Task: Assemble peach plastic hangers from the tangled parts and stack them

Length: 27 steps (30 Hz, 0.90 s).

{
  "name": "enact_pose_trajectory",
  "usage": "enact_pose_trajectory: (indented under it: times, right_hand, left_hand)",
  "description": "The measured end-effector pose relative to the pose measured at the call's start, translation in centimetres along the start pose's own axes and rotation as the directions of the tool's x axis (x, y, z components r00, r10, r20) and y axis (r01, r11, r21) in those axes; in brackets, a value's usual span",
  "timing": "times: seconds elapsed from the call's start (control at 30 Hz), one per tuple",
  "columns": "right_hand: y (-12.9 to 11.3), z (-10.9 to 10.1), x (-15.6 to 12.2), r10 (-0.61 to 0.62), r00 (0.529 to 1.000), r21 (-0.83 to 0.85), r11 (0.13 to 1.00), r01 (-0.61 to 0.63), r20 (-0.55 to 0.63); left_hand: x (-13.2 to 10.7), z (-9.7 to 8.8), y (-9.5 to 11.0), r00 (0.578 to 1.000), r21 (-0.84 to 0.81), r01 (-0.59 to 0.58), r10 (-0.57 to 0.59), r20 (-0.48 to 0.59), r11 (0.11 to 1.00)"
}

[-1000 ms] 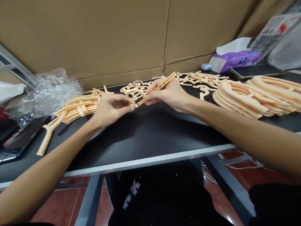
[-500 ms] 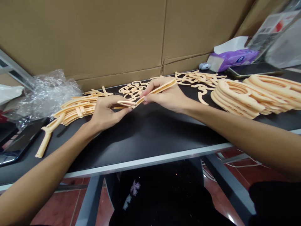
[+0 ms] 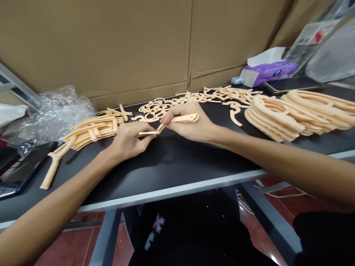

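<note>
The left hand (image 3: 129,140) and right hand (image 3: 188,122) are closed in pinches on a thin peach plastic strip (image 3: 180,119), held between them over the black tabletop (image 3: 177,162). Loose peach plastic pieces (image 3: 163,109) lie at 12 o'clock, stacked oval plastic frames (image 3: 277,118) at 3 o'clock.

No readable text; the tissue pack's (image 3: 267,74) label is blurred.

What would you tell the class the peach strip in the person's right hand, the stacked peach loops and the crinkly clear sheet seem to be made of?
The peach strip looks like moulded plastic or firm foam: matt, with smooth rounded edges, though the look cannot settle which. The stacked peach loops share its colour and matt finish. The crinkly clear sheet looks like plastic bubble wrap: glossy, with small bubbles.
</note>
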State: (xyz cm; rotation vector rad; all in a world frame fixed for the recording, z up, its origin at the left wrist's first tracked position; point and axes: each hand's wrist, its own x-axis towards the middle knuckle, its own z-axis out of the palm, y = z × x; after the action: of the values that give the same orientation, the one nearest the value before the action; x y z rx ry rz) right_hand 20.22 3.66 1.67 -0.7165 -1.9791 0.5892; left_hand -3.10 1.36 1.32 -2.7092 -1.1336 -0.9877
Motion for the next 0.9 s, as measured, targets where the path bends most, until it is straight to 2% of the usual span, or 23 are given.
enact_pose_trajectory:
  times: [0.3,0.5,0.7,0.9]
  right_hand:
    - [-0.3,0.1,-0.3,-0.035,0.999,-0.06,0.998,0.035,-0.008]
    - [-0.1,0.3,-0.3,-0.039,0.999,-0.09,0.995,0.037,-0.02]
    - [-0.1,-0.1,0.1,-0.02,1.0,-0.063,0.998,0.019,-0.016]
    - [0.0,-0.3,0.0,-0.011,0.999,-0.036,0.999,0.009,-0.044]
  left_hand:
    - [0.2,0.4,0.3,0.999,0.027,-0.031,0.032,-0.024,0.999]
    - [0.4,0.4,0.3,1.0,0.03,-0.009,0.009,-0.01,1.0]
    - [0.4,0.6,-0.5,1.0,-0.006,0.01,-0.01,0.015,1.0]
    - [0.1,0.9,-1.4,1.0,-0.016,-0.017,0.017,-0.025,1.0]
